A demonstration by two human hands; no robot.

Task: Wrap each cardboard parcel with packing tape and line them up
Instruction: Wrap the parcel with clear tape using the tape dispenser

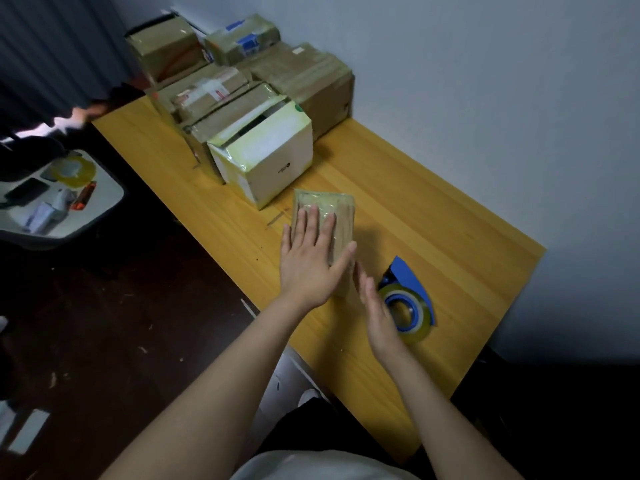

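Cardboard small parcel [329,201], glossy with clear tape all over, lies flat on the yellow wooden table [450,220], just in front of the white box [273,157] and apart from it. Behind that sits the group of taped parcels [304,74], pushed to the wall.

Left hand [310,261] lies palm-down on top of the parcel, fingers straight and spread, pressing, gripping nothing. Right hand [379,315] is edge-on at the parcel's near right corner, fingers straight and together, holding nothing. Contact with the parcel can't be confirmed from this angle. Blue tape dispenser [410,299] rests on the table just right of that hand, untouched.

Handling guess: the parcel looks light and stiff and keeps its shape under the palm. The taped skin is likely slick, so a flat palm could slide. Better to take it by the two long sides, thumb against fingers, or to push from the near end towards the row. Wrapping looks done on this one; lining up seems next.
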